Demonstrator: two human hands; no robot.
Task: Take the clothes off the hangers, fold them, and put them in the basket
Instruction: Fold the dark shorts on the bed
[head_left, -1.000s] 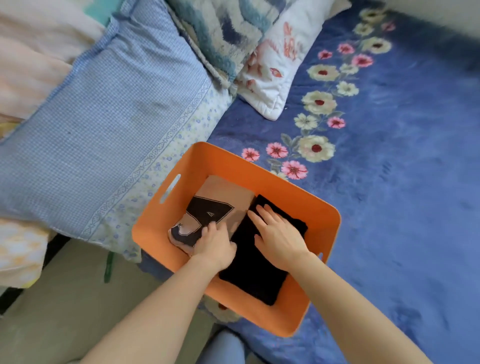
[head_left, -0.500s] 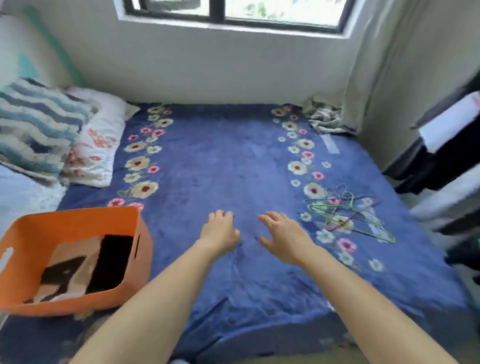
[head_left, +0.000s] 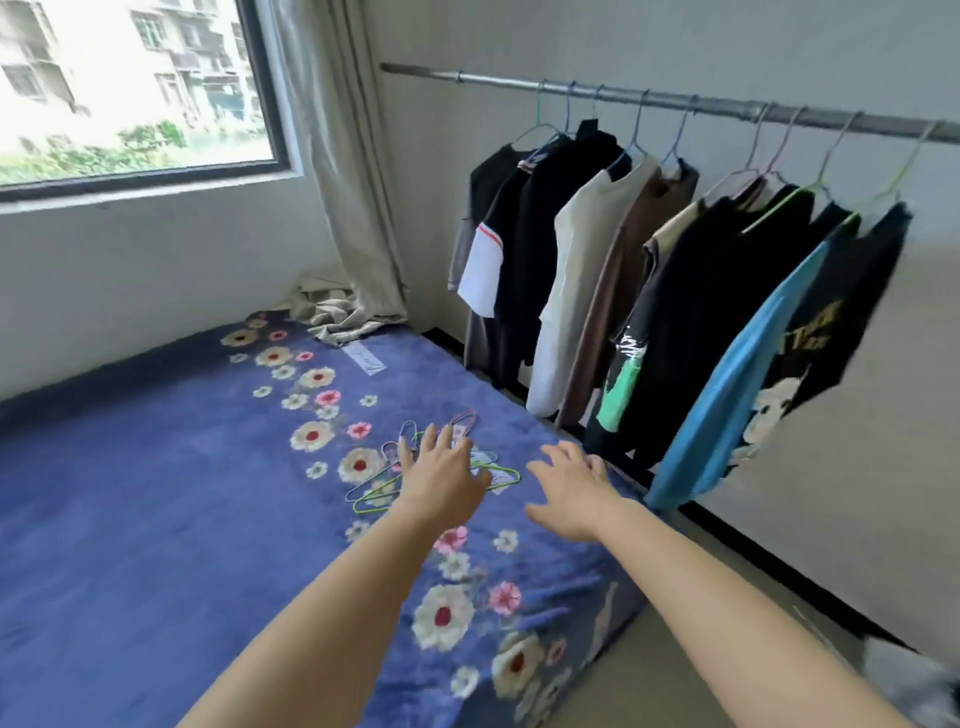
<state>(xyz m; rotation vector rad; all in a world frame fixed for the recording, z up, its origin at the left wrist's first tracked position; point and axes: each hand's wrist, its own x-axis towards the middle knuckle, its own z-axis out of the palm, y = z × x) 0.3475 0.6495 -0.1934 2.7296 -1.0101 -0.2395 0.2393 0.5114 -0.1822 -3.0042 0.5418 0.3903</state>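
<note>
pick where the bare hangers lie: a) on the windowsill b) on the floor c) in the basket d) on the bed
d: the hangers lie in a loose pile on the bed, partly hidden behind the left hand.

My left hand (head_left: 441, 480) and right hand (head_left: 569, 491) have left the orange plastic basket, now out of view; dark hanging shirts (head_left: 701, 312) appear.
</note>
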